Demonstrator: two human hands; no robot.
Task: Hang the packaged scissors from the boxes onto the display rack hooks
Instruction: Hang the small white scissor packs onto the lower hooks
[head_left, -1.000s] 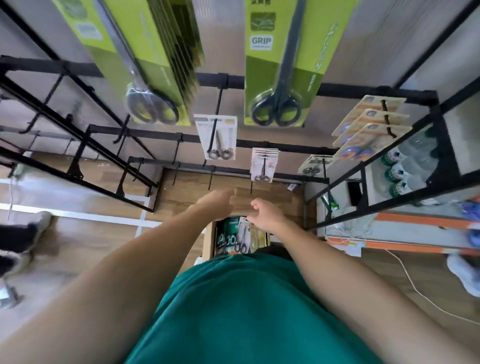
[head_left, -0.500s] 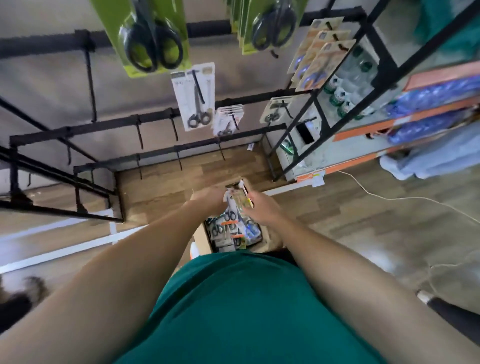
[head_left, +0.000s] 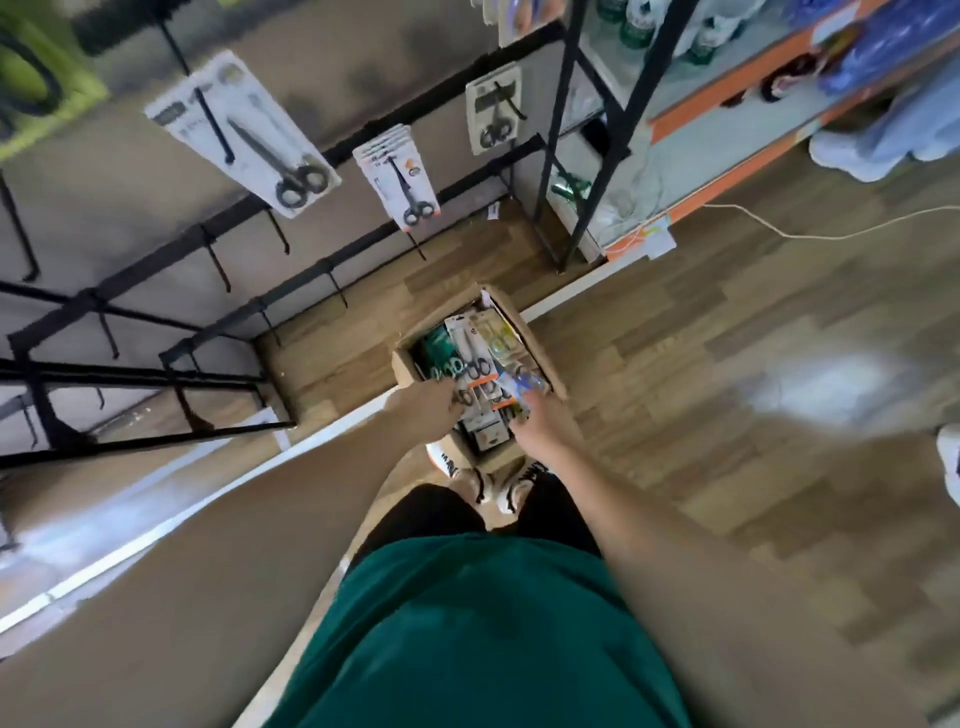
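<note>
Both hands are reaching into the box (head_left: 410, 364) on the floor; left hand (head_left: 426, 410) and right hand (head_left: 537, 426) are touching the packs (head_left: 475, 364), grip not discernible. Lifting one pack by its top hole is advisable. Rack (head_left: 332, 270) hooks are waiting beyond

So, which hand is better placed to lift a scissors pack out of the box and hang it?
Probably the left hand: it rests on the packs in the cardboard box, on the side nearer the rack's empty hooks. The right hand lies farther away.
</note>
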